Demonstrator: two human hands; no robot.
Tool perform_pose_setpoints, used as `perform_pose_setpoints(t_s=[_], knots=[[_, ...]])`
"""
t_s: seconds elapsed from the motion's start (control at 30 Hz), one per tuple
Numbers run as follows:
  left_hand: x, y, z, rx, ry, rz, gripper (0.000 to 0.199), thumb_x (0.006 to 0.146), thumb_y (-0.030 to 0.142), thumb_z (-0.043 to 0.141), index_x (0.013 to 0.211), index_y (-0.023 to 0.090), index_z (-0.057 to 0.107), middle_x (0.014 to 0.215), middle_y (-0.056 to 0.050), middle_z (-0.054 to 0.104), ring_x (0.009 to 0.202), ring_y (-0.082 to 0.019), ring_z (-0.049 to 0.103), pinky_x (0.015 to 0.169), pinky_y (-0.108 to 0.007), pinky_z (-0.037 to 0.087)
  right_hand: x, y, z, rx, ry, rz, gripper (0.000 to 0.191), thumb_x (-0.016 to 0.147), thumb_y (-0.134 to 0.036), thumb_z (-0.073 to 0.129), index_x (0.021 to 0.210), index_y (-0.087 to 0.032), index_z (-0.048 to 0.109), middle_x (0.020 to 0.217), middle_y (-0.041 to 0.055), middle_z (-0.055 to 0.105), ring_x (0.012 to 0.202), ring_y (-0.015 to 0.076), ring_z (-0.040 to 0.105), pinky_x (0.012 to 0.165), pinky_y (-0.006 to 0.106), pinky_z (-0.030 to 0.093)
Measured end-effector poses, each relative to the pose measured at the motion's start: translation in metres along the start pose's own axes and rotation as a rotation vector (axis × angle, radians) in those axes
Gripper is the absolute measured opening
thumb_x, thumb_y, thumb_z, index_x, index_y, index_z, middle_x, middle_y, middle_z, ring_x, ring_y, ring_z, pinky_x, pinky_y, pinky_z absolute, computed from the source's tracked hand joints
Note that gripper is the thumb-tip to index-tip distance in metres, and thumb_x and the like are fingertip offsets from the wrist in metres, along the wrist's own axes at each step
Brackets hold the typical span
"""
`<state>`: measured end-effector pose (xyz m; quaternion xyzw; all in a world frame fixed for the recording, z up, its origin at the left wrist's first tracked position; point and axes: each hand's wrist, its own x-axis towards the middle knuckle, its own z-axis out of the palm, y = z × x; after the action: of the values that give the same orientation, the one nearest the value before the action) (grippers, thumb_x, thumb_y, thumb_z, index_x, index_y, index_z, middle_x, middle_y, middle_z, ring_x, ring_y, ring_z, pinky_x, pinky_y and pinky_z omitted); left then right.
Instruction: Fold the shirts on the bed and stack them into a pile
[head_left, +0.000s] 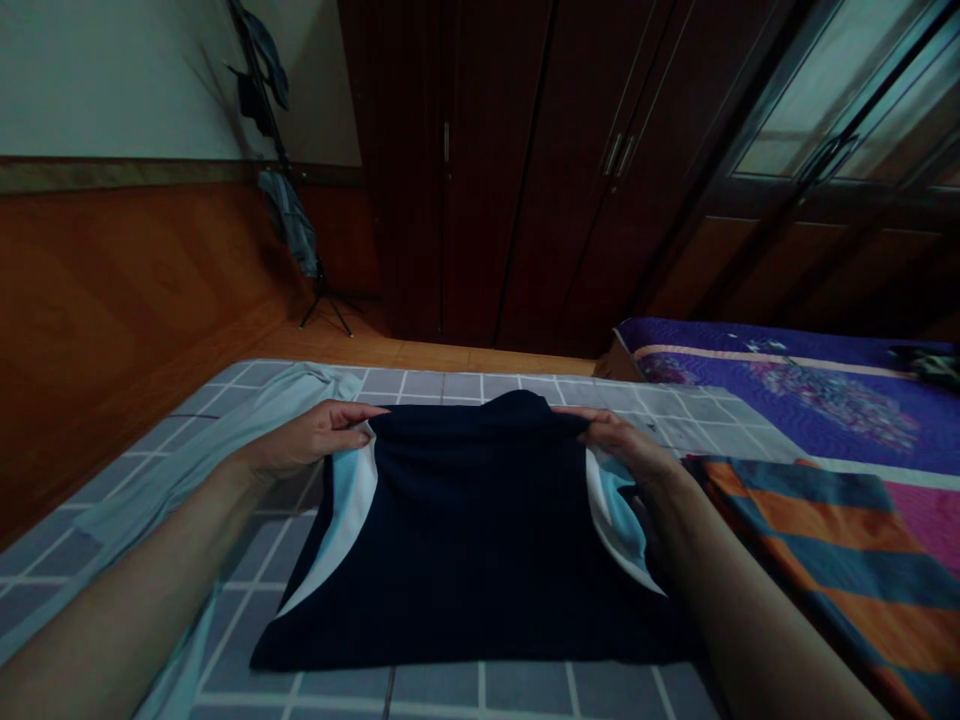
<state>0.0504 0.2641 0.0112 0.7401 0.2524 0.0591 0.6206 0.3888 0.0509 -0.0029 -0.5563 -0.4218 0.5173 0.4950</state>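
A dark navy garment (480,530) with white and light blue side panels lies across the bed in front of me, its far edge lifted a little. My left hand (322,435) pinches its far left corner between thumb and fingers. At the far right corner, my right hand (619,435) grips the cloth, its fingertips partly hidden along the edge. Between both hands the fabric hangs fairly straight, with a small bump in the middle of the top edge. Whether it is a shirt or shorts I cannot tell.
Grey checked bedding (420,690) lies underneath. A pale cloth (202,460) stretches along the left. Orange and teal striped fabric (840,540) lies at the right, before a purple bedspread (720,350). Beyond stand a dark wardrobe (487,200) and a coat stand (266,100).
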Motion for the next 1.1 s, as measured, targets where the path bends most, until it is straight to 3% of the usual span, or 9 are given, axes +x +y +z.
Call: perform_pose_setpoints(t_s=[0.17, 0.4, 0.5, 0.6, 0.7, 0.83, 0.9, 0.97, 1.1], knots=[[0.011, -0.013, -0.001, 0.193, -0.069, -0.031, 0.054, 0.077, 0.033, 0.061, 0.128, 0.018, 0.051, 0.116, -0.008, 0.063, 0.098, -0.023, 0.061, 0.082, -0.031, 0.048, 0.007, 0.009, -0.003, -0.125, 0.046, 0.107, 0.035, 0.055, -0.019, 0.056, 0.087, -0.016, 0.069, 0.065, 0.0011, 0.064, 0.061, 0.0144, 0.059, 0.055, 0.022, 0.047], [0.017, -0.015, 0.003, 0.43, 0.029, -0.017, 0.064, 0.076, 0.036, 0.054, 0.134, 0.013, 0.043, 0.099, -0.007, 0.062, 0.08, -0.019, 0.061, 0.068, -0.027, 0.048, 0.006, 0.004, 0.004, -0.29, 0.062, 0.159, 0.037, 0.06, -0.02, 0.053, 0.092, -0.015, 0.069, 0.075, 0.0038, 0.068, 0.067, 0.0156, 0.062, 0.062, 0.025, 0.049], [0.014, -0.014, 0.0, 0.576, 0.13, -0.006, 0.067, 0.078, 0.039, 0.053, 0.137, 0.012, 0.039, 0.11, -0.012, 0.06, 0.083, -0.021, 0.061, 0.071, -0.031, 0.049, 0.001, -0.002, 0.007, -0.417, 0.145, 0.161, 0.033, 0.065, -0.019, 0.056, 0.095, -0.017, 0.069, 0.084, 0.0034, 0.069, 0.075, 0.0166, 0.063, 0.069, 0.026, 0.049], [0.0, -0.003, 0.004, 0.874, 0.258, 0.088, 0.066, 0.082, 0.043, 0.05, 0.138, 0.011, 0.037, 0.128, -0.016, 0.05, 0.097, -0.026, 0.059, 0.086, -0.039, 0.046, -0.008, -0.009, 0.006, -0.585, 0.323, 0.168, 0.04, 0.074, -0.023, 0.057, 0.114, -0.015, 0.062, 0.094, 0.0061, 0.069, 0.083, 0.0187, 0.063, 0.072, 0.028, 0.048], [-0.03, 0.019, 0.031, 1.109, 0.249, 0.245, 0.052, 0.086, 0.04, 0.047, 0.132, 0.015, 0.047, 0.131, -0.013, 0.049, 0.117, -0.029, 0.049, 0.099, -0.042, 0.038, -0.029, -0.02, 0.005, -0.778, 0.505, 0.17, 0.056, 0.078, -0.028, 0.059, 0.13, -0.01, 0.049, 0.102, 0.0124, 0.067, 0.087, 0.023, 0.062, 0.073, 0.032, 0.047], [-0.087, 0.031, 0.097, 1.201, -0.069, 0.278, 0.035, 0.085, 0.027, 0.05, 0.119, 0.023, 0.057, 0.12, -0.008, 0.058, 0.106, -0.024, 0.057, 0.09, -0.036, 0.046, -0.084, -0.029, 0.023, -0.968, 0.566, 0.165, 0.047, 0.079, -0.037, 0.061, 0.119, -0.012, 0.059, 0.1, 0.0131, 0.066, 0.087, 0.0262, 0.062, 0.074, 0.033, 0.044], [-0.11, 0.017, 0.123, 1.292, -0.133, 0.23, 0.036, 0.081, 0.016, 0.051, 0.115, 0.022, 0.06, 0.116, -0.008, 0.061, 0.103, -0.025, 0.058, 0.087, -0.038, 0.048, -0.117, -0.022, 0.04, -1.09, 0.508, 0.214, 0.034, 0.079, -0.04, 0.06, 0.101, -0.015, 0.067, 0.089, 0.0107, 0.068, 0.082, 0.0272, 0.063, 0.07, 0.034, 0.043], [-0.126, -0.004, 0.137, 1.393, -0.109, 0.197, 0.042, 0.079, 0.006, 0.045, 0.115, 0.022, 0.06, 0.117, -0.01, 0.06, 0.106, -0.027, 0.057, 0.088, -0.042, 0.047, -0.146, -0.008, 0.057, -1.273, 0.411, 0.255, 0.029, 0.079, -0.04, 0.061, 0.095, -0.017, 0.068, 0.087, 0.0094, 0.067, 0.081, 0.0273, 0.063, 0.068, 0.033, 0.042], [-0.132, -0.033, 0.137, 1.465, -0.026, 0.203, 0.054, 0.077, -0.008, 0.033, 0.115, 0.02, 0.059, 0.116, -0.01, 0.06, 0.105, -0.024, 0.055, 0.088, -0.04, 0.046, -0.177, 0.021, 0.079, -1.518, 0.337, 0.229, 0.02, 0.08, -0.016, 0.054, 0.098, -0.015, 0.063, 0.093, 0.0088, 0.063, 0.082, 0.0219, 0.063, 0.061, 0.027, 0.039]])
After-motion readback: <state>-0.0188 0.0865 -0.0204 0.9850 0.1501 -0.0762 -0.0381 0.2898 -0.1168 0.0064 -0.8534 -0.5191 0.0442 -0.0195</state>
